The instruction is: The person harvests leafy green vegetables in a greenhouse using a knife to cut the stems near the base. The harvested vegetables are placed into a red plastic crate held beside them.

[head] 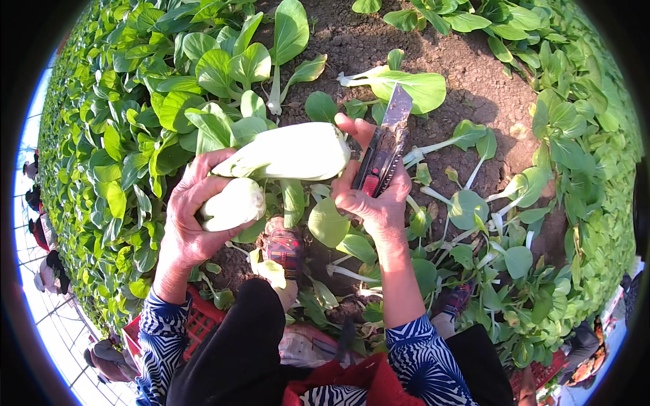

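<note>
My left hand point(185, 218) grips two heads of pak choi. The larger pale head point(297, 152) lies sideways with its cut base toward the right; the smaller head point(236, 205) rests in my palm below it. Green leaves stick out on the left, partly behind the hand. In my right hand point(376, 208) is a snap-off utility knife point(382, 152), soiled, with a black and red handle. Its blade point(398, 104) points up and away. My right thumb and fingers are close to the larger head's base; whether they touch it I cannot tell.
Dense pak choi plants point(127, 132) grow on the left and more plants point(594, 167) on the right. Loose trimmed leaves point(467, 208) litter the soil point(472, 76). My shoe point(284, 248) is below the heads. A red plastic crate point(205, 317) stands behind my left arm. People point(109, 360) appear at the rim.
</note>
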